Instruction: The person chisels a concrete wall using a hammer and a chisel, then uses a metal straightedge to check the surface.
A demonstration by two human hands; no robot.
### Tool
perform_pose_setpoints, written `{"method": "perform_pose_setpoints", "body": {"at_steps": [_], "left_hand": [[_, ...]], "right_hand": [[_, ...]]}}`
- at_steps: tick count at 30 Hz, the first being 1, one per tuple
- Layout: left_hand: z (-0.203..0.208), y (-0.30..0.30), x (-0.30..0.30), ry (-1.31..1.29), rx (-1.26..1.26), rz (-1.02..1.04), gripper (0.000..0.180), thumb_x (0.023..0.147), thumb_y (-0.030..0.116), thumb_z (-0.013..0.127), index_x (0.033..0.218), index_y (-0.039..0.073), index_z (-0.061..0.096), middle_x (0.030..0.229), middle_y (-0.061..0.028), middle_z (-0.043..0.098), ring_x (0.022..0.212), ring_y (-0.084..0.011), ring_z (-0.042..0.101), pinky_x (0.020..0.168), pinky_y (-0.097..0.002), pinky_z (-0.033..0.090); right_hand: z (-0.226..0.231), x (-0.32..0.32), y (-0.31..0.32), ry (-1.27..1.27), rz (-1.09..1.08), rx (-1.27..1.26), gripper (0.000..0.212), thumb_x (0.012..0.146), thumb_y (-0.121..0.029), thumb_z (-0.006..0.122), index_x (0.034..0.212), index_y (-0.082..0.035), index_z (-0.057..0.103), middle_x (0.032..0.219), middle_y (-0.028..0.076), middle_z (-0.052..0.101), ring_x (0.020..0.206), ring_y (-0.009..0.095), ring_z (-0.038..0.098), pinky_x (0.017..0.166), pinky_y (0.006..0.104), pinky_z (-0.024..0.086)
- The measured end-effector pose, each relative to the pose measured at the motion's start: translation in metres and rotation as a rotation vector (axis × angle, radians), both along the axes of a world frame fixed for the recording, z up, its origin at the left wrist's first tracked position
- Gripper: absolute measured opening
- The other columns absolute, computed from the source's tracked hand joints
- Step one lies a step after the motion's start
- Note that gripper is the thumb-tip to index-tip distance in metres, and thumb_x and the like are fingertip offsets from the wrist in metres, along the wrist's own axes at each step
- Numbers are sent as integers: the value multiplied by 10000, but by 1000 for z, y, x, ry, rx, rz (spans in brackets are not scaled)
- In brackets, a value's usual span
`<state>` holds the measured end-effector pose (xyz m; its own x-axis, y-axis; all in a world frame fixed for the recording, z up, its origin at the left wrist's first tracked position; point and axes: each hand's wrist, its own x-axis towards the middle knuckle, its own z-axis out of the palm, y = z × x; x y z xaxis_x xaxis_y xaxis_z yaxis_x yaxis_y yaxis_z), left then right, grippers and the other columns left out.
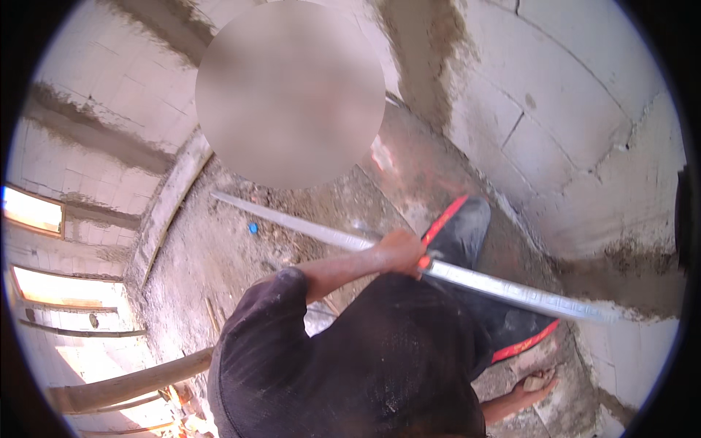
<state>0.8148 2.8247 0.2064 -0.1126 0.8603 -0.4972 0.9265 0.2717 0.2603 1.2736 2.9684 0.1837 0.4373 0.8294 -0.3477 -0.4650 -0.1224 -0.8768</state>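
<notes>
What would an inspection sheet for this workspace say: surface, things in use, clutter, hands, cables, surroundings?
Surface: rough, dirty grey-brown floor.
Job's things: long silver bar slanting across the view; pale lump at lower right.
Clutter: small blue object on the floor, material unclear; thin sticks nearby.
Hands: left hand closed around the bar; right hand has the lump at its fingers, grip unclear.
Cables: nothing seen.
Surroundings: pale block walls with grey bands; bright openings at left; brown pole at lower left. A blurred disc hides part of the top.
</notes>
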Motion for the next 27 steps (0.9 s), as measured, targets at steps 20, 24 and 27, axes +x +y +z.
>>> {"method": "perform_pose_setpoints", "body": {"at_steps": [20, 24, 27], "left_hand": [[17, -141, -71, -64, -614, 114, 386, 616, 385, 803, 885, 119, 724, 803, -124, 686, 822, -309, 666, 715, -418, 505], [-28, -271, -119, 134, -659, 436, 363, 613, 372, 804, 886, 143, 732, 829, -120, 695, 829, -300, 676, 721, -399, 521], [-50, -340, -132, 447, -471, 687, 250, 699, 324, 760, 846, 124, 734, 819, -123, 704, 813, -284, 693, 690, -388, 531]], "right_hand": [[-79, 53, 15, 151, 35, -28, 414, 874, -348, 636, 1110, -11, 581, 993, 94, 615, 862, 179, 586, 717, 307, 504], [-96, 70, 20, -395, 146, 126, 403, 864, -272, 616, 1147, 10, 564, 1077, 152, 602, 963, 269, 588, 819, 375, 495], [-89, 59, 10, -1144, 201, 376, 399, 848, -142, 594, 1196, 45, 538, 1182, 236, 585, 1064, 390, 581, 939, 458, 475]]}}
